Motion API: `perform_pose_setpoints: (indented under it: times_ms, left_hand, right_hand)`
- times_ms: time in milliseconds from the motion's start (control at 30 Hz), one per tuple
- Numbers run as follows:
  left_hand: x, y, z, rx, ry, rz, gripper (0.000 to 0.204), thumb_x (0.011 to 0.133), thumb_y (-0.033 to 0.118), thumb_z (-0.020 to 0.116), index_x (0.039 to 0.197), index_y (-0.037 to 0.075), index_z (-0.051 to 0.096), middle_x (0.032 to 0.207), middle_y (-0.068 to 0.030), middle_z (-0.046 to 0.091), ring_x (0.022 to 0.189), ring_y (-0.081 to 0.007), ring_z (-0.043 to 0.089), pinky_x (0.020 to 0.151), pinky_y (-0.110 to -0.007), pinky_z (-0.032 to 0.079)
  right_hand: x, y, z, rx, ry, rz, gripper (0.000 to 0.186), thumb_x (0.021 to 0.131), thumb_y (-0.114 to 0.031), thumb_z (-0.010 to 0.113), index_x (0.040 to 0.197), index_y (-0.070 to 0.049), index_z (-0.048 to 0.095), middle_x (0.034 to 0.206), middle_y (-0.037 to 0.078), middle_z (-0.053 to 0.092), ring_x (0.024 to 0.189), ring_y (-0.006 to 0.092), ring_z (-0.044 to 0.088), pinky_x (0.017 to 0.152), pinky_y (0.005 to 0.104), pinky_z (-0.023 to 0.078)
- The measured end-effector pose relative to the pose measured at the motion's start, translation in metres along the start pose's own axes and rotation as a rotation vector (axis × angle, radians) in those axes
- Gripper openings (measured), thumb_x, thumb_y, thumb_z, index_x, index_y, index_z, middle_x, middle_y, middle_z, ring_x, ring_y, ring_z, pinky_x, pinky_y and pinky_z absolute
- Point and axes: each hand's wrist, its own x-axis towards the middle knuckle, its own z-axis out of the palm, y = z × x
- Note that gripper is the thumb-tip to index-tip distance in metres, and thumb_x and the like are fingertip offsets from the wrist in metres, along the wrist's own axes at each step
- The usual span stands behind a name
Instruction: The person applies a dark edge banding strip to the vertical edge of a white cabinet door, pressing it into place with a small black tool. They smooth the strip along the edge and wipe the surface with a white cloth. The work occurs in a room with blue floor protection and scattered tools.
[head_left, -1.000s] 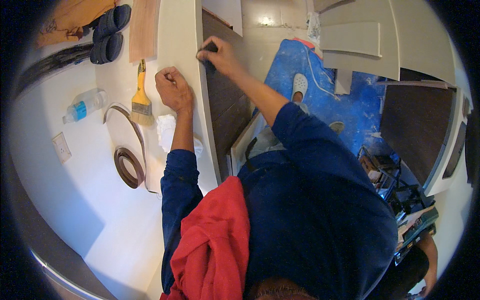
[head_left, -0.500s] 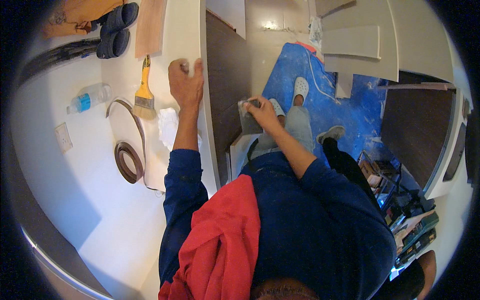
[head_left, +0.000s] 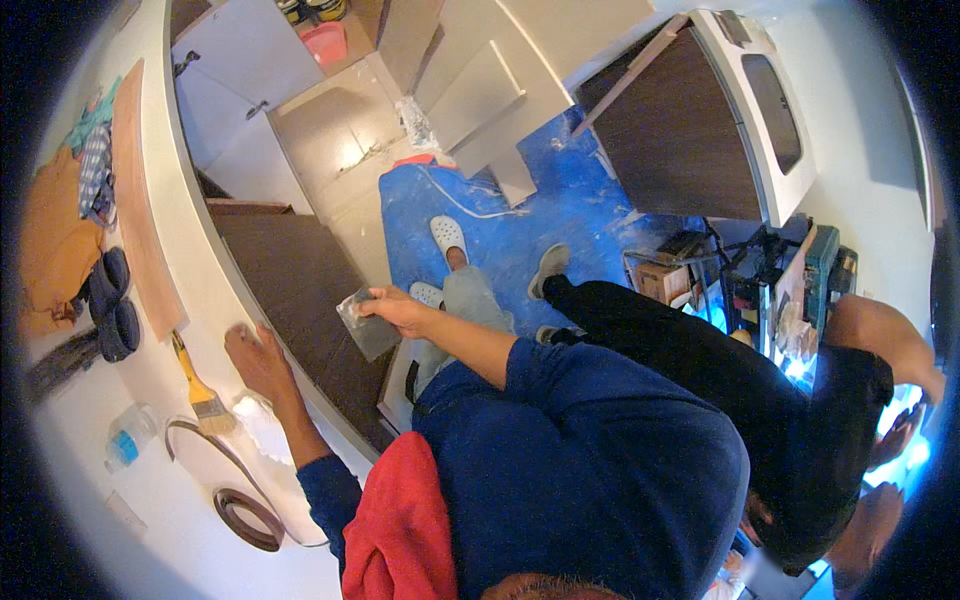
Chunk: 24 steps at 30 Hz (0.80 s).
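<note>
**Pinched a thin grey plate (head_left: 371, 337) just beyond the front edge of the table (head_left: 207, 300)**

Gripped the plate by its upper corner between thumb and fingers of the right hand (head_left: 398, 312). Held it clear of the tabletop, tilted, in front of a dark brown panel (head_left: 300, 270) below the front edge. Had the left hand (head_left: 262, 362) over the table, near that same edge, with thumb and bent fingers apart and nothing visible between them. Could not tell, through slight blur, about contact with the surface.

Saw a crumpled white cloth (head_left: 262, 428) just beside the left wrist. Noted a yellow-handled brush (head_left: 194, 378) farther in from the front edge, with bristles toward the cloth and handle tip just beside the end of a long wooden board (head_left: 147, 220). Found the board roughly in line with the front edge.

Spotted a coil of brown strip (head_left: 232, 528) toward the near end of the table and a clear bottle (head_left: 128, 440) close to the back edge. Noticed dark sandals (head_left: 115, 305) and an orange cloth (head_left: 60, 235) toward the far end, also on the back-edge side. Stood on a blue floor covering (head_left: 480, 190) in white clogs (head_left: 449, 238), near a co-worker in black trousers (head_left: 650, 330).
</note>
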Motion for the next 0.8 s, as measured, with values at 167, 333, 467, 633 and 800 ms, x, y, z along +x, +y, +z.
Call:
perform_pose_setpoints:
  times_ms: [167, 333, 467, 633, 800]
  left_hand:
    - [-0.048, 0.003, -0.017, -0.021, -0.031, -0.071, 0.044, 0.101, 0.029, 0.068, 0.132, -0.001, 0.06, 0.129, -0.023, 0.064, 0.119, -0.0428, 0.064, 0.102, -0.049, 0.053]
    - [-0.048, 0.005, -0.018, -0.028, -0.062, -0.099, 0.043, 0.1, 0.031, 0.066, 0.128, -0.001, 0.06, 0.124, -0.0224, 0.066, 0.112, -0.041, 0.067, 0.096, -0.051, 0.054]
    - [-0.025, 0.008, -0.015, -0.057, -0.007, -0.042, 0.038, 0.1, 0.031, 0.067, 0.122, 0.002, 0.06, 0.115, -0.0209, 0.068, 0.102, -0.0427, 0.069, 0.091, -0.054, 0.055]
    - [-0.01, 0.006, -0.01, -0.004, -0.117, -0.147, 0.037, 0.1, 0.033, 0.066, 0.121, 0.004, 0.059, 0.11, -0.021, 0.069, 0.101, -0.0452, 0.068, 0.088, -0.054, 0.055]
    - [-0.014, 0.0, -0.005, -0.006, -0.073, -0.037, 0.038, 0.102, 0.031, 0.064, 0.125, 0.002, 0.057, 0.117, -0.0234, 0.068, 0.107, -0.0458, 0.067, 0.092, -0.056, 0.055]
  right_hand:
    - [0.001, -0.003, 0.007, -0.107, 0.08, -0.064, 0.031, 0.096, -0.015, 0.072, 0.124, -0.003, 0.069, 0.107, 0.009, 0.076, 0.092, 0.0205, 0.074, 0.081, 0.0378, 0.061]
    - [-0.002, 0.001, 0.016, -0.053, 0.14, -0.054, 0.03, 0.096, -0.017, 0.071, 0.122, -0.002, 0.071, 0.105, 0.01, 0.076, 0.089, 0.0206, 0.075, 0.079, 0.0372, 0.06]
    - [-0.009, 0.006, 0.024, -0.102, 0.132, -0.08, 0.029, 0.095, -0.017, 0.07, 0.12, -0.003, 0.072, 0.105, 0.009, 0.077, 0.089, 0.0208, 0.074, 0.079, 0.0373, 0.059]
    - [-0.014, 0.01, 0.034, -0.279, 0.117, -0.165, 0.028, 0.094, -0.018, 0.07, 0.118, -0.004, 0.075, 0.102, 0.007, 0.077, 0.088, 0.0192, 0.071, 0.081, 0.0377, 0.056]
    - [-0.009, 0.014, 0.047, -0.622, 0.2, -0.38, 0.028, 0.094, -0.017, 0.066, 0.117, -0.005, 0.076, 0.094, 0.007, 0.076, 0.087, 0.0156, 0.068, 0.08, 0.0378, 0.055]
